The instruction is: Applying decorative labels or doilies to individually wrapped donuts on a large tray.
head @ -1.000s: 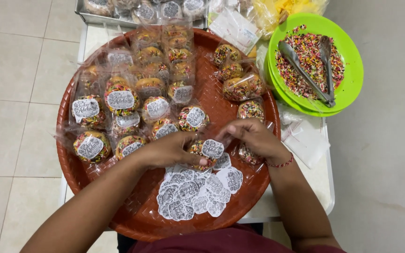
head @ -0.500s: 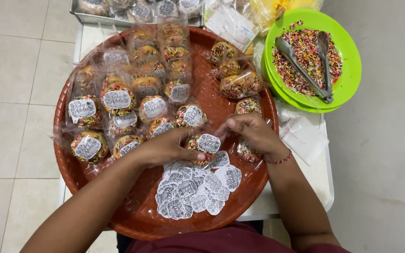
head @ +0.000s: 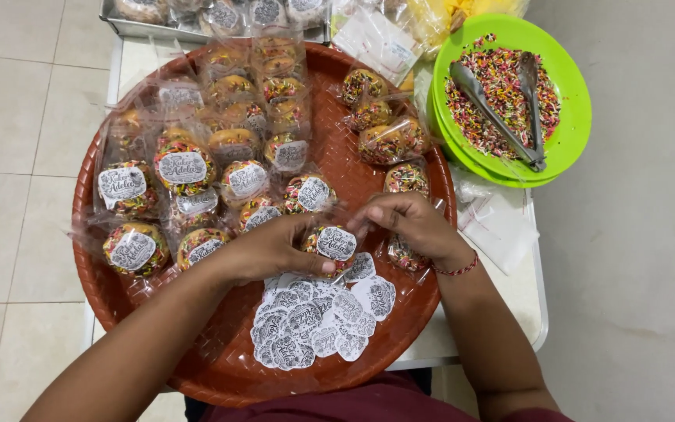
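My left hand (head: 271, 248) and my right hand (head: 409, 225) meet near the front of a round red woven tray (head: 220, 367). Between them they hold a sprinkle-covered donut in a clear bag (head: 330, 244) with a round white sticker on top. My left thumb presses beside the sticker while my right fingertips pinch the bag's edge. A loose heap of round white stickers (head: 318, 316) lies just in front of my hands. Several bagged donuts with stickers (head: 185, 168) fill the tray's left and middle.
Bagged donuts without stickers (head: 388, 141) lie at the tray's right. A green plate (head: 576, 117) of coloured sprinkles holds metal tongs (head: 501, 117). Empty clear bags (head: 501, 223) rest on the white table. A metal tray (head: 130, 27) with more donuts stands behind. The floor is tiled.
Both hands stay on the same bagged donut; the sticker sits on it throughout. My right fingers have shifted slightly along the bag's edge.
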